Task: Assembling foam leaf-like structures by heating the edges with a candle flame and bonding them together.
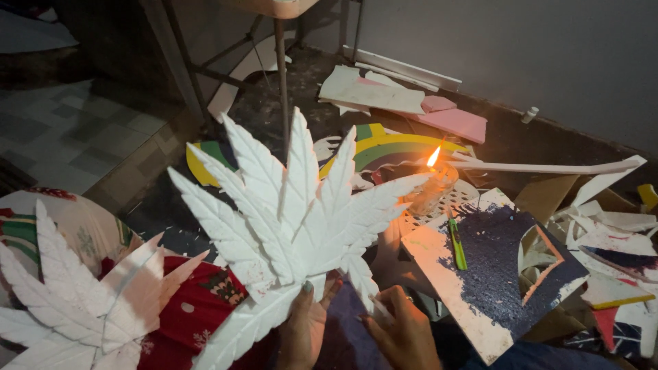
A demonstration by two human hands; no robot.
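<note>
Dark concrete floor [274,109] is carrying scattered white and pink foam offcuts [404,96], a green-and-yellow arched cutout [391,147], a burning candle in a glass [432,188], a blue-painted square board [493,267].

No packages, labels, signs or screens show here (only craft scraps).

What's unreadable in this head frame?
- Left hand: palm hidden behind the white foam leaf it holds.
- Right hand: grip hidden, seen from behind.
- Second foam leaf: cut by left and bottom edges.
- Candle: partly behind a leaf tip.
</note>
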